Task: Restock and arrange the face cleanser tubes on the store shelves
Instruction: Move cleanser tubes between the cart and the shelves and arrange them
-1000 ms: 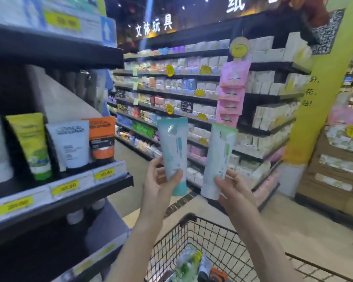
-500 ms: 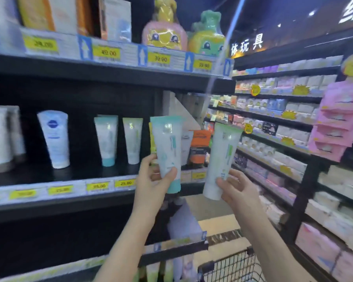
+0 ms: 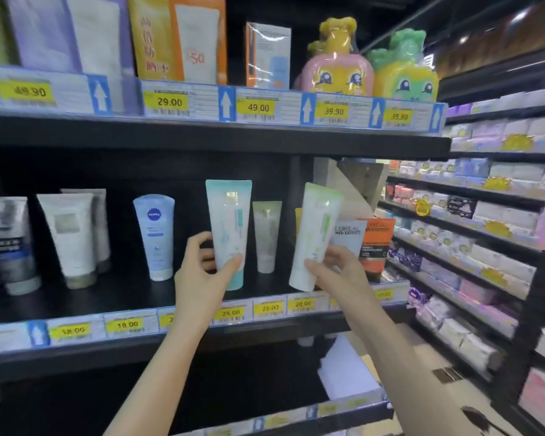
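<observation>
My left hand [image 3: 199, 278] grips a white tube with a teal top and cap [image 3: 228, 221], upright in front of the middle shelf [image 3: 132, 297]. My right hand [image 3: 337, 275] holds a white tube with a green top [image 3: 315, 234], tilted slightly right. A similar pale green tube [image 3: 266, 234] stands on the shelf between the two held tubes. To the left stand a blue Nivea tube [image 3: 155, 234], white tubes [image 3: 71, 237] and a grey tube [image 3: 10, 243]. At the right end are a grey L'Oreal tube [image 3: 350, 234] and an orange one [image 3: 375, 243].
Yellow price tags [image 3: 230, 313] line the shelf edge. The upper shelf [image 3: 202, 133] carries boxed items and two cartoon-shaped packs [image 3: 337, 67]. A lower shelf [image 3: 296, 416] sits below. To the right the aisle floor [image 3: 422, 372] runs past shelves of pastel packs [image 3: 472, 247].
My view has swung left from the aisle and cart to face the shelf. Both hands have carried their tubes up close to the middle shelf; the cart has dropped out of view.
</observation>
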Demonstrator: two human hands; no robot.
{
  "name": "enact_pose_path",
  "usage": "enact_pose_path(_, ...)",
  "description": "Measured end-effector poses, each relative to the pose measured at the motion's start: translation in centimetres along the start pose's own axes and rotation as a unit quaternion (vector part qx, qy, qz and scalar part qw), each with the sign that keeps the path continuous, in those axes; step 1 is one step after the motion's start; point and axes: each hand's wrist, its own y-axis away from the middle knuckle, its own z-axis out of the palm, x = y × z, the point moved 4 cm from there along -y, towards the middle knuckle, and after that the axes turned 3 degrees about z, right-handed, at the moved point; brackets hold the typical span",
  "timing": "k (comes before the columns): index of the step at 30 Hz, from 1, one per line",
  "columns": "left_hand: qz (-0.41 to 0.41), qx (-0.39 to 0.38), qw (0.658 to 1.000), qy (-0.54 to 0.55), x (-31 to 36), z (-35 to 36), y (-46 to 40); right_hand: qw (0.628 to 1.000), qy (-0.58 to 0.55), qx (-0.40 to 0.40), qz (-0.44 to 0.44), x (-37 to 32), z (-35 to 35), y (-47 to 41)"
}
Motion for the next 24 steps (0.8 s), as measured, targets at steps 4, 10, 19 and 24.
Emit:
enact_pose_path(4,0.003,0.005,1.000,-0.026,-0.8,-1.5,-1.3,0.996,0.086,-0.004,-0.012,-0.2,2.4,-1.9)
enact_pose_path(10,0.013,0.008,0.998,-0.067,-1.6,-2.9,-2.2,0.975,0.221,-0.003,-0.012,0.5,5.0,-4.3)
enact_pose_path(19,-0.006,0.014,0.998,-0.057,-2.6,-3.0,-2.5,0.954,0.296,-0.013,0.041,1.6,6.7,-5.7)
enact_pose_path(24,-0.002,0.014,0.998,-0.065,-2.8,-2.9,-2.6,0.959,0.275,-0.015,0.074,2.4,7.0,-6.5)
